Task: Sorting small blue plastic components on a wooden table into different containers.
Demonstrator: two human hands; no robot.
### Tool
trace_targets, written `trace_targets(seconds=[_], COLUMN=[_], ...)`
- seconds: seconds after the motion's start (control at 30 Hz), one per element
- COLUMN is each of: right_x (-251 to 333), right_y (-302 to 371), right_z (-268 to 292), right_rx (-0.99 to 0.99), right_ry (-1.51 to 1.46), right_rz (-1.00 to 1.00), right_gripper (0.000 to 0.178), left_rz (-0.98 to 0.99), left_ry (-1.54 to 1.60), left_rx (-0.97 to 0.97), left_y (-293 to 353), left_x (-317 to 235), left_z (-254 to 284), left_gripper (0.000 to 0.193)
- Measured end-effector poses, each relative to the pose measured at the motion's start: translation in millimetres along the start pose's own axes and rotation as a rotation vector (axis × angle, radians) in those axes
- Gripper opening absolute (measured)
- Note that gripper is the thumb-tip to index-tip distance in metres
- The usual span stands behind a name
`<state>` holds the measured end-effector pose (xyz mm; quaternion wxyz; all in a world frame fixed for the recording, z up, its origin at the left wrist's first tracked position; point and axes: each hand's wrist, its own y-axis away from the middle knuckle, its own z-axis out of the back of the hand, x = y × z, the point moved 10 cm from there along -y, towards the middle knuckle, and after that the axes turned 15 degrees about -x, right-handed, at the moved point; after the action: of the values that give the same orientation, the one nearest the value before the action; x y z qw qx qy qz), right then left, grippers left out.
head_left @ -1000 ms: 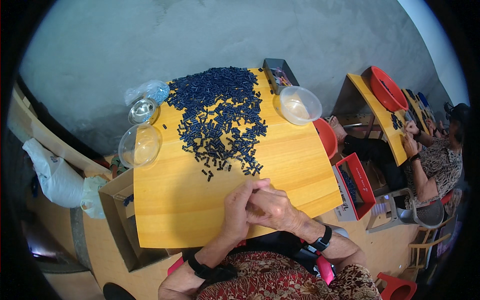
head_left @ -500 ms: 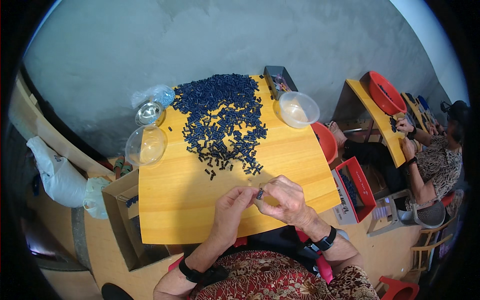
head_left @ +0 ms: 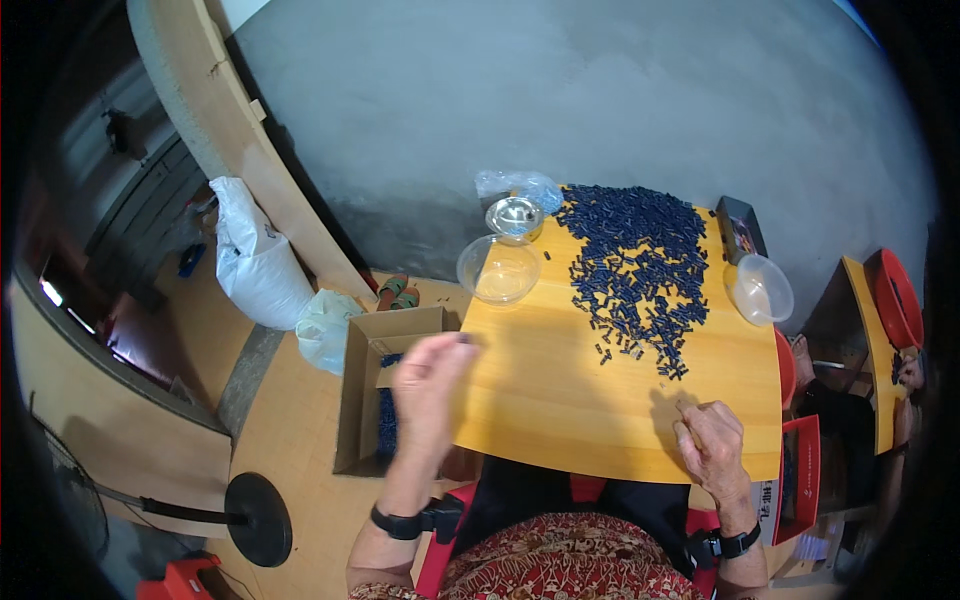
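Note:
My left hand [head_left: 425, 380] is raised at the table's left edge, near the open cardboard box, its fingers pinched together. A small dark blue plastic piece [head_left: 464, 339] shows at its fingertips. My right hand [head_left: 712, 440] is low over the front right of the yellow table [head_left: 560, 400], fingers curled in; whatever they hold, if anything, is hidden. Beyond it spreads a large heap of small dark blue plastic pieces [head_left: 640, 250], dense at the back and scattered toward me. The cardboard box [head_left: 360, 400] stands on the floor left of the table, with similar blue pieces inside.
Along the table's left edge are a clear plastic bowl [head_left: 500, 270], a metal bowl [head_left: 515, 217] and a plastic bag [head_left: 520, 188]. A translucent tub [head_left: 762, 290] and a dark tray [head_left: 740, 228] stand at the right. A co-worker's hand [head_left: 911, 370] is beside a red basin [head_left: 897, 300].
My hands were together over the table with a small dark piece between them. They have parted, the left moving toward the cardboard box. The view has swung left.

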<state>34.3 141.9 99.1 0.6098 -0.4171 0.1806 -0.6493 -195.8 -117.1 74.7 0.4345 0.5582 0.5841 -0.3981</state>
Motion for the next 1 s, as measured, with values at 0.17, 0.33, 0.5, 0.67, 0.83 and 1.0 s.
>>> trace_targets(seconds=[0.17,0.33,0.5,0.67,0.83,1.0], right_x=[-1,-8,-35,-48,-48,-53], right_y=[7,16,45,52,59,65], right_z=[-2,-2,-9,-11,-13,-18], right_rx=[0.044,0.043,0.038,-0.02,-0.037,-0.013], right_ry=[0.037,0.045,-0.003,-0.03,0.001,-0.02], right_rz=[-0.004,-0.014,-0.165,-0.205,-0.172,-0.164], right_gripper=[0.021,0.019,0.022,0.018,0.014,0.016], left_rz=[0.045,0.305,0.242,0.102,-0.009,-0.025], left_ry=[-0.235,-0.275,-0.136,-0.123,-0.161,-0.233], left_rx=[-0.32,-0.271,-0.185,-0.008,0.061,0.067], left_y=[-87,-62,-71,-64,-74,-82], left_x=[60,102,76,10,-22,-38], left_z=[155,199,164,102,83,67], left_gripper=[0.049,0.055,0.035,0.022,0.017,0.016])
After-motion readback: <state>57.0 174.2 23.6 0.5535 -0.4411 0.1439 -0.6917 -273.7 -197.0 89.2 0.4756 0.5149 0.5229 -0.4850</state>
